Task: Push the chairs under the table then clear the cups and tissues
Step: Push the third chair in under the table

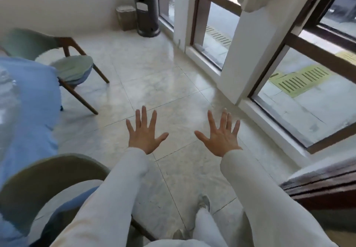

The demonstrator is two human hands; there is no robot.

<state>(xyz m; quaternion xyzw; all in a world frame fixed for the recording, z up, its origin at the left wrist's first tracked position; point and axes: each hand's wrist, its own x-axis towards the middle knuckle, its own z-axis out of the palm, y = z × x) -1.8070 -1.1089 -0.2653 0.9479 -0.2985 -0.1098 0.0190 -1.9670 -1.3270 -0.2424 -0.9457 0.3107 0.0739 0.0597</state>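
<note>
My left hand (144,133) and my right hand (221,134) are stretched out in front of me over the floor, fingers spread, holding nothing. A table with a light blue cloth (30,100) runs along the left edge. One green chair with wooden legs (71,67) stands at its far end, seat partly under the cloth. A second green chair (44,177) is close at the lower left, its curved back beside my left sleeve. No cups or tissues are visible.
Pale marble floor tiles (163,77) stretch ahead. Tall dark-framed windows (300,85) line the right side. A dark cylindrical heater (145,6) and a small bin (126,17) stand at the far wall. Dark wooden furniture (323,191) sits at the lower right.
</note>
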